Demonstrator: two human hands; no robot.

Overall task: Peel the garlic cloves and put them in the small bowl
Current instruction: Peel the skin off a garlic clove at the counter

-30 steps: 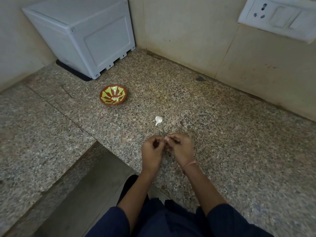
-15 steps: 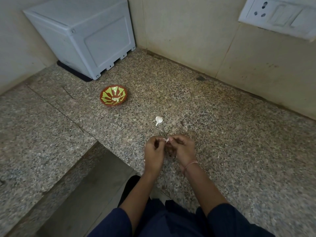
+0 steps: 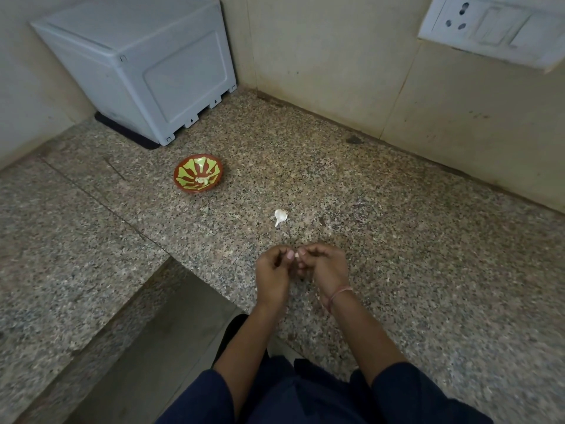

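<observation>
1. The left hand [image 3: 273, 272] and the right hand [image 3: 326, 266] meet low in the middle of the view. They are over the speckled grey-brown granite counter [image 3: 428, 255], with their fingertips facing each other.
2. Both hands have their fingers curled inward. Thumb and forefinger of each pinch the same small pale garlic clove [image 3: 296, 255]. It shows only as a whitish sliver between the fingertips, so whether its skin is on cannot be told.
3. At 12 o'clock from the hands, near but apart from the fingers, a white garlic piece with a short stalk [image 3: 279, 216] lies on the counter. It is too small to tell whether it is a clove or a shed skin.
4. At 10 o'clock, well apart from the hands, stands the small round red-brown bowl [image 3: 183, 185], patterned inside with yellow-green petal stripes. It sits upright on the counter, and a few pale garlic pieces [image 3: 202, 180] lie in its bottom.
5. Farther out at 11 o'clock, beyond the bowl, a large light-grey plastic box [image 3: 137, 62] fills the corner, resting on a black mat [image 3: 128, 134].
6. At 2 o'clock a white switch plate with a socket [image 3: 489, 26] is fixed to the beige wall.
7. A thin pinkish thread band [image 3: 340, 292] circles the right wrist. Dark navy sleeves [image 3: 406, 393] cover the arms at 6 o'clock.
</observation>
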